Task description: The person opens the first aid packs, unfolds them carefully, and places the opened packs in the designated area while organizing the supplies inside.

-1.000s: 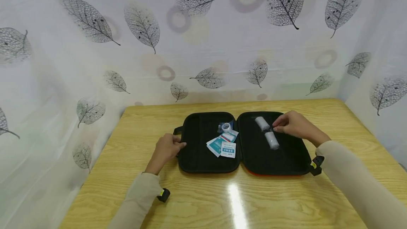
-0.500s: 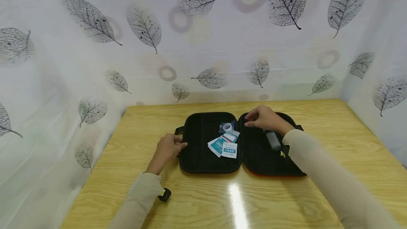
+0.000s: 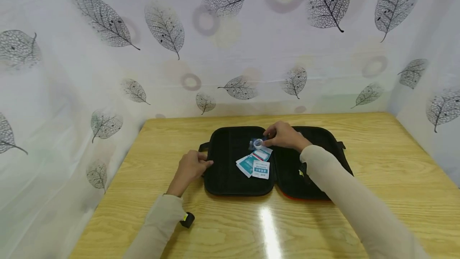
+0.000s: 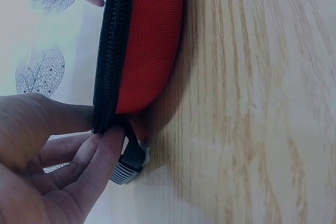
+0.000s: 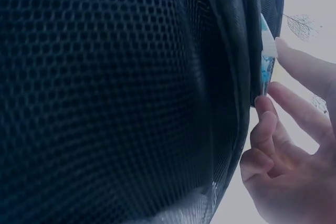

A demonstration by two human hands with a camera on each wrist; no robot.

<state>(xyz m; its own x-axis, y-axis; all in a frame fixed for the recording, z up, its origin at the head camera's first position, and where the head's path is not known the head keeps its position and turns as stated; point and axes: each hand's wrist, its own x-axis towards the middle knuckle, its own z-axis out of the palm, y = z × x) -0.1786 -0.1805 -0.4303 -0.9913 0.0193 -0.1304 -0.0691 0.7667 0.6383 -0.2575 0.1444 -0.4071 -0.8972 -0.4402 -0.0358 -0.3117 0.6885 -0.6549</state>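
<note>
A zip case (image 3: 221, 179), black inside with a red shell, lies spread open on the table. My left hand (image 3: 192, 166) pinches its left rim, thumb on top and fingers beneath; the left wrist view shows the zip edge and the black strap (image 4: 134, 157) there. Over the case's left half, my right hand (image 3: 284, 136) reaches to a white tape roll (image 3: 258, 144) in a clear bag, its thumb and forefinger apart at the bag's right side. Below the roll are flat sachets (image 3: 261, 169), white and teal. My right arm mostly hides the wrapped white rolls in the right half.
The wooden table (image 3: 230, 227) extends around the case. Behind it hangs a pale curtain (image 3: 172, 91) with a leaf print. A second strap (image 3: 341, 145) sticks out from the case's right side.
My right hand has moved left from the wrapped white rolls, across the case's hinge, to the bagged tape roll. My left hand has stayed at the left rim.
</note>
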